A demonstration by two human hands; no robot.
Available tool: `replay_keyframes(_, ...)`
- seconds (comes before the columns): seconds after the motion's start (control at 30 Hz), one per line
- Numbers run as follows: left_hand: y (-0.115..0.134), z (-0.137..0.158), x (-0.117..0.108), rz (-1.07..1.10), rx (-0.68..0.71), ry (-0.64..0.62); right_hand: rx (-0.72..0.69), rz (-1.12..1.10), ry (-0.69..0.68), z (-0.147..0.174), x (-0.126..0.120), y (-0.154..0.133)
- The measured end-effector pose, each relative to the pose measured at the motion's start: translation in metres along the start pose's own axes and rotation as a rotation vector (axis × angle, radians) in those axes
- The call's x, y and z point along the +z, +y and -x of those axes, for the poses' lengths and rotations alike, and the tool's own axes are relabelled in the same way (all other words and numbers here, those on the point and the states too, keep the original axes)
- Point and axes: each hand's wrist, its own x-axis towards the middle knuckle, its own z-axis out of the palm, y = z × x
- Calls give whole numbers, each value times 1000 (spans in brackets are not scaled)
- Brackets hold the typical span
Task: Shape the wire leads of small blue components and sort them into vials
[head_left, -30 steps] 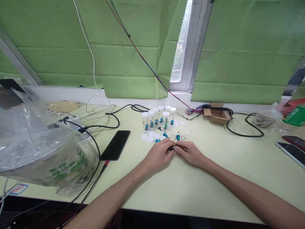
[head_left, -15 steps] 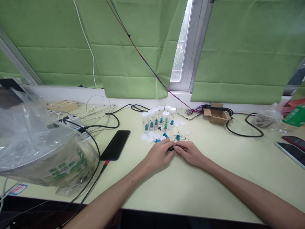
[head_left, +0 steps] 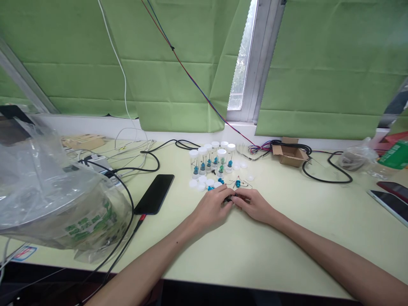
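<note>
Between my fingertips is a small black part (head_left: pixel 228 198), mostly hidden, its kind too small to make out. My left hand (head_left: pixel 215 204) is closed on it from the left, and my right hand (head_left: pixel 253 204) pinches at its right side. Just beyond my hands lie loose blue pieces (head_left: pixel 221 181) and thin metal pins beside another blue piece (head_left: pixel 238 183). Flat white caps (head_left: pixel 201 186) are scattered to the left of these. Behind them stand several clear vials with white lids (head_left: pixel 202 160), each holding a blue or green piece with a thin stem.
A black phone (head_left: pixel 155 194) with a cable lies left of my arms. A large plastic-wrapped tub (head_left: pixel 63 204) fills the far left. At the back right sit an open cardboard box (head_left: pixel 290 154) and black cable (head_left: pixel 328 180). More phones (head_left: pixel 390 206) and a bottle (head_left: pixel 393 155) are at right.
Both hands stay in nearly the same place. My right fingertips have shifted very slightly around the black part.
</note>
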Motion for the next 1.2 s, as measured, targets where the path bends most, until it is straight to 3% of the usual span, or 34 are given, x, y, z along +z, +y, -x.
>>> replay_keyframes(1.2,1,0,-1,-17,4,-20,-4,63,0,0,0,-1)
